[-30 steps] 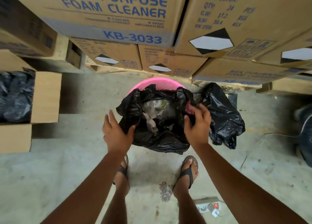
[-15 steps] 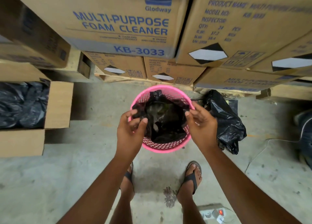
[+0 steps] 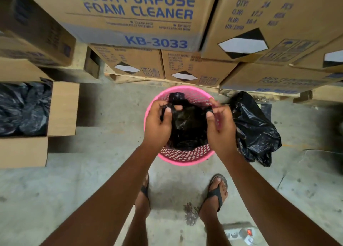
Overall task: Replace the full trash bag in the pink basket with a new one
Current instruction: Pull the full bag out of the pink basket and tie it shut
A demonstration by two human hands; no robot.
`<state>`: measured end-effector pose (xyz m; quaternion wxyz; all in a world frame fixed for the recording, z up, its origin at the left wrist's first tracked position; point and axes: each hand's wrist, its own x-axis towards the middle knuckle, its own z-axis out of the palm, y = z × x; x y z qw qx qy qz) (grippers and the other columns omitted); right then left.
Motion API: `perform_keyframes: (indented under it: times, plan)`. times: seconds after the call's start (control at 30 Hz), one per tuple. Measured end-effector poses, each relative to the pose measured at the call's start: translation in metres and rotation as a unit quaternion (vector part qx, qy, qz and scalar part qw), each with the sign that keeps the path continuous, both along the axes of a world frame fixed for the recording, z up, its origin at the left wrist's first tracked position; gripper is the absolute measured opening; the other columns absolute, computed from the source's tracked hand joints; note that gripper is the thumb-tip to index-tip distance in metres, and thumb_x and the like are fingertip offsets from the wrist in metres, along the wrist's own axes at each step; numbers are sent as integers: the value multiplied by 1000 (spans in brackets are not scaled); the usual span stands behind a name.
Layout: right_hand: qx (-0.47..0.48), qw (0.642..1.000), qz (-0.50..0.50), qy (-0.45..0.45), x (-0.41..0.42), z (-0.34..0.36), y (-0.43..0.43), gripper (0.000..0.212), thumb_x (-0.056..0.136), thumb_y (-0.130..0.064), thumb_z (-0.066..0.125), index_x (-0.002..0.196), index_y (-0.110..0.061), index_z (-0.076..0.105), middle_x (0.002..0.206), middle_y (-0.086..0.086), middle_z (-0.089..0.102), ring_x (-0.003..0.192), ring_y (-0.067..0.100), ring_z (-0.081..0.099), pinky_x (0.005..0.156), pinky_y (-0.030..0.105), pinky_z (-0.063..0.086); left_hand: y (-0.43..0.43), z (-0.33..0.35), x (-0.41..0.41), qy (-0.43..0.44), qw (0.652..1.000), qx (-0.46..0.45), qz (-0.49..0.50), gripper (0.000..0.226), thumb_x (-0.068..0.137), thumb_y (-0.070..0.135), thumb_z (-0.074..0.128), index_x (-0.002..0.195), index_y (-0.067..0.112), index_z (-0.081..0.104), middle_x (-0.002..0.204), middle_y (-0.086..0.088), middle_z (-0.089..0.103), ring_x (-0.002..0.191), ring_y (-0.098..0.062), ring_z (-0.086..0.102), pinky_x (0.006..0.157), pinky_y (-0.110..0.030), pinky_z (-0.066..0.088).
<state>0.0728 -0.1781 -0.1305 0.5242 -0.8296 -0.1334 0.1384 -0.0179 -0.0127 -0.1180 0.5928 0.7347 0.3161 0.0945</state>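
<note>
A pink perforated basket (image 3: pixel 185 157) stands on the concrete floor right in front of my feet. Inside it sits a black trash bag (image 3: pixel 189 127), its top drawn together so the contents are hidden. My left hand (image 3: pixel 159 123) grips the bag's left edge over the basket's left rim. Over the right rim my right hand (image 3: pixel 220 123) pinches the bag's right edge. A bunched part of the bag pokes up at the far side. A second black bag (image 3: pixel 256 130) lies crumpled on the floor just right of the basket.
Stacked foam-cleaner cartons (image 3: pixel 133 17) on wooden pallets loom directly behind the basket. An open carton (image 3: pixel 61 108) holding black bags stands at the left. A white power strip (image 3: pixel 239 232) lies by my right foot. Bare concrete stretches left and right of my legs.
The bag's edges came off the basket rim and were gathered inward. Both hands moved closer together over the basket, closing the bag's mouth so the trash no longer shows.
</note>
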Motion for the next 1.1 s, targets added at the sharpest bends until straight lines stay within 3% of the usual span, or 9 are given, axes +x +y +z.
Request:
perform_keyframes:
  times: [0.07, 0.13, 0.2, 0.33, 0.47, 0.57, 0.7, 0.9, 1.1]
  plan:
    - [48, 999, -8, 8, 3, -4, 9, 4, 97, -9, 56, 97, -12, 54, 92, 1, 65, 90, 12, 64, 77, 32, 50, -1, -4, 9, -1, 1000, -27, 10, 10, 100, 25, 42, 99, 26, 52, 83, -3, 66, 83, -20, 64, 79, -40, 53]
    - [71, 997, -25, 24, 6, -12, 18, 4, 95, -11, 62, 99, -10, 61, 91, 7, 69, 92, 20, 68, 83, 39, 57, 0, -3, 17, 0, 996, -80, 31, 17, 102, 21, 41, 93, 26, 54, 71, 1, 54, 68, -14, 53, 71, -32, 47]
    - [67, 996, -45, 43, 9, -20, 24, 11, 94, -14, 65, 103, -9, 67, 96, 8, 73, 96, 20, 70, 89, 41, 58, 3, -1, 24, 33, 988, -141, 60, 20, 101, 19, 41, 93, 17, 59, 76, -3, 56, 72, -14, 57, 74, -30, 47]
    - [40, 998, -12, 41, 25, -34, 34, 22, 95, -18, 64, 115, -14, 68, 111, 3, 73, 108, 14, 68, 96, 41, 56, 15, -12, 27, 101, 980, -173, 1, 40, 94, 39, 43, 126, 23, 60, 123, -6, 65, 117, -23, 60, 100, -44, 49]
    - [-36, 994, 102, 25, 42, -46, 37, 48, 95, -7, 58, 142, -15, 50, 124, 9, 62, 117, 18, 57, 103, 16, 42, 20, -13, 26, 86, 986, -136, -42, 23, 103, 13, 40, 101, 6, 62, 84, -5, 65, 83, -15, 62, 90, -37, 53]
    - [-80, 987, 138, 2, 45, -56, 34, 54, 97, -3, 50, 148, -19, 40, 111, 20, 62, 99, 29, 58, 90, 26, 46, 25, -17, 24, 57, 986, -150, -36, 23, 102, 9, 43, 108, 9, 65, 95, -8, 70, 94, -23, 67, 95, -39, 54]
    - [-90, 990, 111, -17, 44, -55, 32, 49, 95, 4, 48, 137, -19, 56, 100, 12, 60, 91, 18, 55, 90, 10, 42, 33, -21, 25, 53, 987, -139, -62, 25, 97, 7, 53, 119, 6, 66, 85, -5, 72, 81, -23, 68, 89, -39, 57]
    - [-57, 992, 91, 68, 45, -52, 36, 22, 85, -11, 76, 105, -9, 66, 90, 0, 72, 88, 11, 70, 85, 19, 55, 36, -32, 30, 121, 980, -149, -58, 17, 91, 11, 64, 98, -4, 59, 85, -22, 70, 78, -27, 69, 84, -45, 58]
    - [-61, 973, 223, 10, 59, -54, 35, 14, 81, 0, 74, 93, -6, 78, 96, 5, 75, 89, 12, 69, 87, 16, 52, 44, -45, 36, 194, 957, -182, -117, 55, 85, 17, 73, 136, 16, 51, 99, -23, 72, 98, -25, 71, 90, -38, 56]
